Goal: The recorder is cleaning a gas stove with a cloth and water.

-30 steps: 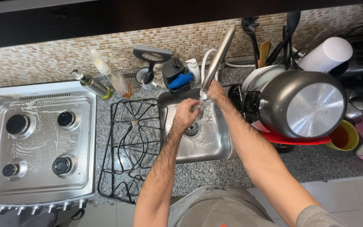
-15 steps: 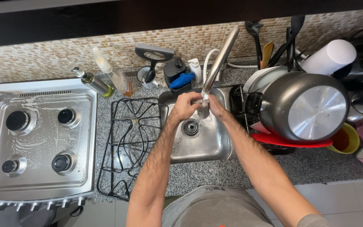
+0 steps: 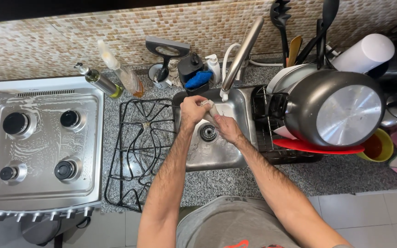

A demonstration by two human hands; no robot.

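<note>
Both my hands meet over the steel sink (image 3: 198,160), just under the spout of the tall curved faucet (image 3: 242,53). My left hand (image 3: 191,111) is closed on the upper end of a small whitish wad, seemingly a cloth (image 3: 212,109). My right hand (image 3: 226,127) grips its lower end from the right, above the drain (image 3: 207,132). The fingers hide most of the wad.
A black burner grate (image 3: 136,147) lies on the granite counter left of the sink, beside a soapy steel stove top (image 3: 42,147). A dish rack at the right holds a big grey pot (image 3: 334,112) and a red lid (image 3: 318,148). Bottles (image 3: 116,78) and a soap dispenser (image 3: 214,68) stand along the tiled wall.
My right hand has come down from the faucet spout to join my left. Both hands have closed on the whitish wad, lower over the basin.
</note>
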